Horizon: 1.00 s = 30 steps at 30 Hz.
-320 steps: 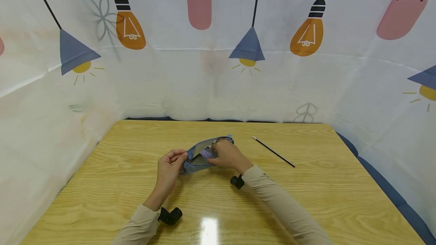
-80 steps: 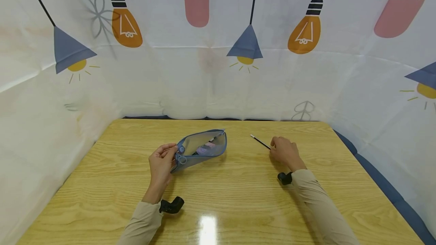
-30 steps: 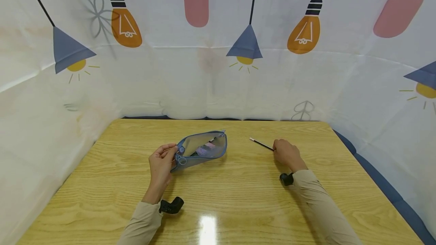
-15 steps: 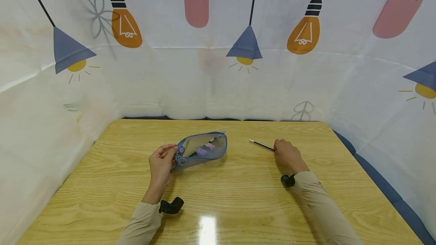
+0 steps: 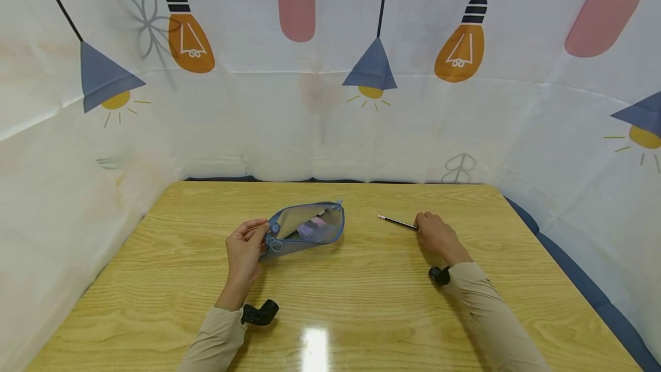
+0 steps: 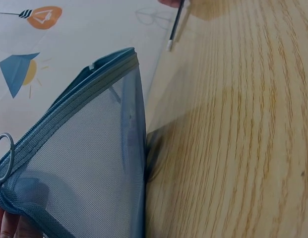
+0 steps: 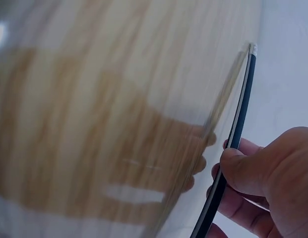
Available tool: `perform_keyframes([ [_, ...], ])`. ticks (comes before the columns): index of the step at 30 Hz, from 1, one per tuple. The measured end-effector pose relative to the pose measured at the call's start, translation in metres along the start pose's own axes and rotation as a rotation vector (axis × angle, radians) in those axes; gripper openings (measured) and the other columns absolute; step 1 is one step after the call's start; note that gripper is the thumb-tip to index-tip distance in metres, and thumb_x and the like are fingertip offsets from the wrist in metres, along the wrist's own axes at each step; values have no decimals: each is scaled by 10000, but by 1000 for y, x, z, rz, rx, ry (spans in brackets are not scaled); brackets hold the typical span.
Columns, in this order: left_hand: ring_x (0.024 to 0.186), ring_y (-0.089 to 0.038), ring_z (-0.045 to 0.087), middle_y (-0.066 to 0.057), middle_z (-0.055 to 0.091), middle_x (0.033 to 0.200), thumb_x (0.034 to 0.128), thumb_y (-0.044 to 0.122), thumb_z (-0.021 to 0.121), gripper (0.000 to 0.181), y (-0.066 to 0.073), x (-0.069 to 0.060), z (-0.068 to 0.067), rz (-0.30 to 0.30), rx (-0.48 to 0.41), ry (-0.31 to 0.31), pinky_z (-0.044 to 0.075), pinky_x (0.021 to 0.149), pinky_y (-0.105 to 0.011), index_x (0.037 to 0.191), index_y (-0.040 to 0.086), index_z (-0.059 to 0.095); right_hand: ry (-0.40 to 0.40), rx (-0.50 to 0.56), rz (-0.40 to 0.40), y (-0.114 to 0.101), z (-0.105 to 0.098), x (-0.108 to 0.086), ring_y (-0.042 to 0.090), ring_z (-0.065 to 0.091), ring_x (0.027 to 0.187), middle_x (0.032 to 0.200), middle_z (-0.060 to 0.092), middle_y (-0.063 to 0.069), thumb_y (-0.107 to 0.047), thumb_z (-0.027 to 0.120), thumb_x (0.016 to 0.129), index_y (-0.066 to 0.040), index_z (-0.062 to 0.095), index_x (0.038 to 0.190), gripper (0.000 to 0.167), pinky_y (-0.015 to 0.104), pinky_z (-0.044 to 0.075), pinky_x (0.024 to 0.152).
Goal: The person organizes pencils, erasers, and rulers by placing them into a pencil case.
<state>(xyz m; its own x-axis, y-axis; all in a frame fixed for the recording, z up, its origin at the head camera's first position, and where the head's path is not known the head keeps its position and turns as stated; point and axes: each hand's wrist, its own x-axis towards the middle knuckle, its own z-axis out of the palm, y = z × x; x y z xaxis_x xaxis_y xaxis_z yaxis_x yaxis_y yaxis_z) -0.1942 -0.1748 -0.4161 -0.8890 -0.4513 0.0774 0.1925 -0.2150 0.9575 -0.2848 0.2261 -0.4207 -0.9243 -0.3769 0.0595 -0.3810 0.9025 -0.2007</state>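
Observation:
My left hand pinches the near left corner of a blue mesh pencil case, beside its ring zipper pull. The case's zip side gapes open and faces up. Inside lie a pink-and-purple item and a dark, thin stick-like thing, partly hidden. To the right, my right hand grips a black pencil with a white-and-silver end that points left. In the right wrist view, thumb and fingers pinch the pencil along its shaft; its other end runs out of frame.
A wooden table spreads under both hands, with a bright reflection near its front. Behind it hangs a white cloth printed with lamps and bulbs. Each wrist wears a small black camera.
Earlier the right hand was inside the pencil case; it then moved right to the pencil. Over the last second, the pencil's white end has swung slightly toward me. The left hand stays put.

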Motion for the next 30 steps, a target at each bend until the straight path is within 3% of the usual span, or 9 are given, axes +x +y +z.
perform_keyframes([
  [12,515,-70,586,-1,669,687,905,-1,659,133,-1,0,1,-3,-17,0,448,438,-185,1011,-81,660,-21,-42,-18,2,-1,4,371,566,899,962,545,154,29,630,906,22,585,1039,141,510,502,704],
  [23,533,-66,596,9,674,697,897,-8,661,114,0,-1,2,2,-10,4,456,450,-184,995,-68,666,19,-6,-1,-1,-4,1,394,563,915,961,567,146,76,667,852,4,568,1032,218,527,487,698],
  [30,537,-60,586,4,673,692,902,9,668,138,-1,-2,3,11,0,-7,459,459,-183,1003,-85,662,68,-16,-7,-4,-4,0,382,573,941,982,592,136,83,605,899,4,591,1091,208,544,487,722],
])
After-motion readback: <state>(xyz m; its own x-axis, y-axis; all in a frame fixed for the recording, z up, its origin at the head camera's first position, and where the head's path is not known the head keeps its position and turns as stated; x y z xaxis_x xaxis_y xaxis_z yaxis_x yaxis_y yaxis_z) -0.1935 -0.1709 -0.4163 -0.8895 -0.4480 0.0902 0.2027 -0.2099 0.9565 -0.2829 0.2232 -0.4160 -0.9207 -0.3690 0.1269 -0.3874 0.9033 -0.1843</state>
